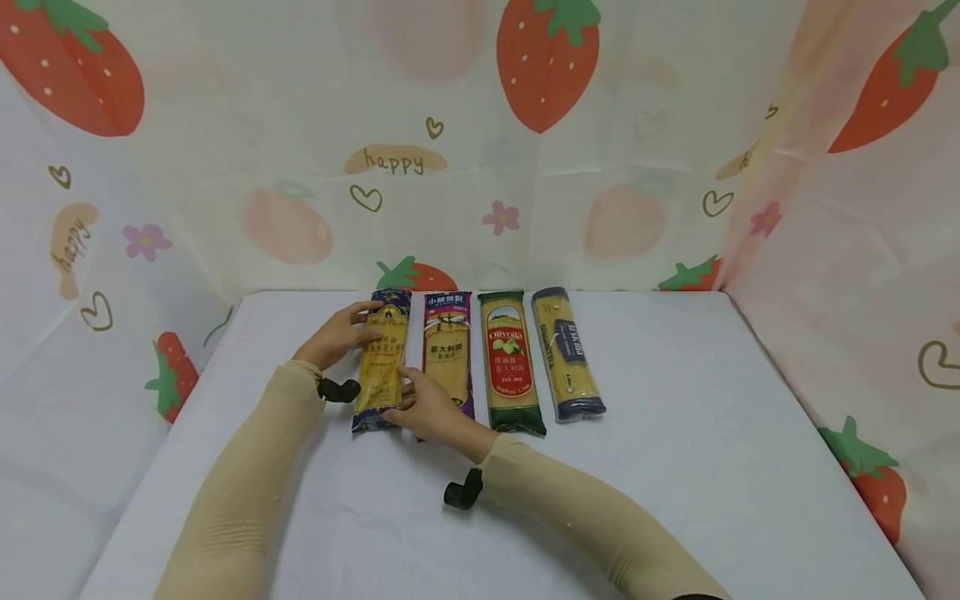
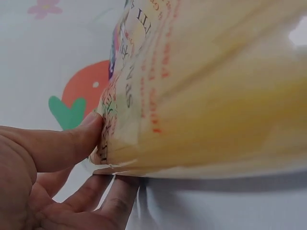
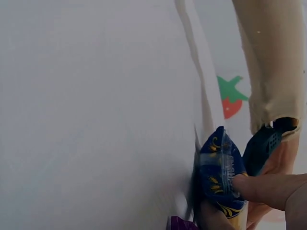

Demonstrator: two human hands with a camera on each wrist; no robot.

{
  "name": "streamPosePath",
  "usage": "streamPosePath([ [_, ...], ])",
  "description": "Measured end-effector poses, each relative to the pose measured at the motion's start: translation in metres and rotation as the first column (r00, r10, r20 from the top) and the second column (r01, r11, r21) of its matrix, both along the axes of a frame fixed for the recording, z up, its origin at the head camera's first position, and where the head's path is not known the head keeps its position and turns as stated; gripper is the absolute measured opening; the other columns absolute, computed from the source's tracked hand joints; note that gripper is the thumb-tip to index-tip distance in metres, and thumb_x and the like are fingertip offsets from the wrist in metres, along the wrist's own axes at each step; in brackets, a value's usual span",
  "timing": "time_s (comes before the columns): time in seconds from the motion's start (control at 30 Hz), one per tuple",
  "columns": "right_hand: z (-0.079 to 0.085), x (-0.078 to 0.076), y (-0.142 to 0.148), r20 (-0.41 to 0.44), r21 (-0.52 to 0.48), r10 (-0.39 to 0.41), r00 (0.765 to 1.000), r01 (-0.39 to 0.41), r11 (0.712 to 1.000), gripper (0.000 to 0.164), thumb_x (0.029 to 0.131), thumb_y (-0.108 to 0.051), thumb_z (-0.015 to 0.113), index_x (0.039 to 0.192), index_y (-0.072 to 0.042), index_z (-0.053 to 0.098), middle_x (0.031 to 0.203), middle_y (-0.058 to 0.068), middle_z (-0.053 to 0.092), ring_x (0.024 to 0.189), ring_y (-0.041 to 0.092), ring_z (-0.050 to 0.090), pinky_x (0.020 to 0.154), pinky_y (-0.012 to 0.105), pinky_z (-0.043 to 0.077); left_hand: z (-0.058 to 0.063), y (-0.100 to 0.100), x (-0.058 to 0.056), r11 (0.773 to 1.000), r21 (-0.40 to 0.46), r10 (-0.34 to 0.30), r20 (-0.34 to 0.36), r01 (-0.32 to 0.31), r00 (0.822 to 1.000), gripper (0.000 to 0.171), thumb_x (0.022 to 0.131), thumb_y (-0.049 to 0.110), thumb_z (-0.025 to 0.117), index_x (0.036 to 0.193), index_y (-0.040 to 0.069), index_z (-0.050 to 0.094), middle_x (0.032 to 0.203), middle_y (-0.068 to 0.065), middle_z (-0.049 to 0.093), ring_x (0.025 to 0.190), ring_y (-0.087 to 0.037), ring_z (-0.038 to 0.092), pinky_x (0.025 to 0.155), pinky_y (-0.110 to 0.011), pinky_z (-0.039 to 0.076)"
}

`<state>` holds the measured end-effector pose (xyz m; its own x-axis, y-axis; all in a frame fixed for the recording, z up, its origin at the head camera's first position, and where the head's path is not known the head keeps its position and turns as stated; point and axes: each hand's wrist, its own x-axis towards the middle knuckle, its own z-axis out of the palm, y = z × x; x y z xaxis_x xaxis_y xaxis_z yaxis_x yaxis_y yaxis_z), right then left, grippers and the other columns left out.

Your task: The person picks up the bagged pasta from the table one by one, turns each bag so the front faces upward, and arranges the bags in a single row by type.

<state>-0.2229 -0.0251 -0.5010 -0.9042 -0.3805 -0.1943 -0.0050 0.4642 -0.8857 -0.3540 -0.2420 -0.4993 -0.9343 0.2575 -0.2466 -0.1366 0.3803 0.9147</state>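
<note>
A blue-ended spaghetti packet lies leftmost in a row of pasta packets. My left hand holds its left side near the far end; in the left wrist view the thumb presses the wrapper from one side and the fingers are at its lower edge. My right hand grips the packet's near end. In the right wrist view the right thumb lies on the dark blue end, with a finger under it. Right beside this packet is a purple-edged pasta packet, partly behind the right hand.
A green-and-red spaghetti packet and a dark-blue-ended spaghetti packet lie further right on the white table. A strawberry-print curtain hangs behind and along both sides. Each wrist carries a small black camera.
</note>
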Motion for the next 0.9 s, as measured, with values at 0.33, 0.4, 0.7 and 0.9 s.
streamPosePath([
  [0.33, 0.004, 0.000, 0.000, 0.009, 0.082, 0.075, 0.997, -0.075, 0.994, 0.086, 0.099, -0.021, 0.082, 0.168, -0.006, 0.034, 0.143, 0.016, 0.065, 0.115, 0.022, 0.069, 0.083, 0.032, 0.063, 0.000, 0.000, 0.000, 0.996, -0.084, 0.028, 0.008, -0.027, 1.000, 0.069, 0.109, 0.011, 0.064, 0.170, 0.012, 0.032, 0.174, -0.027, 0.021, 0.154, -0.046, 0.034, 0.128, -0.060, 0.027],
  [0.4, 0.004, 0.000, -0.001, 0.003, 0.104, 0.099, 0.995, -0.098, 0.990, 0.087, 0.099, -0.023, 0.082, 0.168, -0.004, 0.034, 0.142, 0.016, 0.065, 0.119, 0.023, 0.069, 0.090, 0.033, 0.062, -0.001, -0.001, 0.001, 0.994, -0.099, 0.038, -0.002, -0.038, 0.999, 0.068, 0.109, 0.013, 0.065, 0.170, 0.013, 0.034, 0.174, -0.025, 0.023, 0.154, -0.046, 0.034, 0.127, -0.060, 0.028],
  [0.7, 0.013, 0.010, 0.009, -0.024, 0.163, 0.186, 0.982, -0.180, 0.970, 0.081, 0.100, -0.031, 0.081, 0.165, -0.003, 0.040, 0.146, 0.012, 0.065, 0.129, 0.021, 0.064, 0.107, 0.037, 0.055, -0.008, -0.006, 0.010, 0.982, -0.170, 0.064, -0.077, -0.077, 0.995, 0.060, 0.112, 0.023, 0.062, 0.167, 0.015, 0.040, 0.169, -0.024, 0.036, 0.153, -0.045, 0.035, 0.125, -0.062, 0.031],
  [0.9, 0.025, 0.020, 0.038, -0.077, 0.196, 0.189, 0.979, -0.171, 0.966, 0.083, 0.102, -0.037, 0.077, 0.167, -0.003, 0.036, 0.157, 0.017, 0.056, 0.142, 0.028, 0.058, 0.112, 0.044, 0.053, -0.010, -0.008, 0.022, 0.976, -0.199, 0.066, -0.101, -0.086, 0.993, 0.066, 0.112, 0.030, 0.059, 0.169, 0.012, 0.032, 0.173, -0.024, 0.027, 0.154, -0.047, 0.035, 0.121, -0.066, 0.035],
])
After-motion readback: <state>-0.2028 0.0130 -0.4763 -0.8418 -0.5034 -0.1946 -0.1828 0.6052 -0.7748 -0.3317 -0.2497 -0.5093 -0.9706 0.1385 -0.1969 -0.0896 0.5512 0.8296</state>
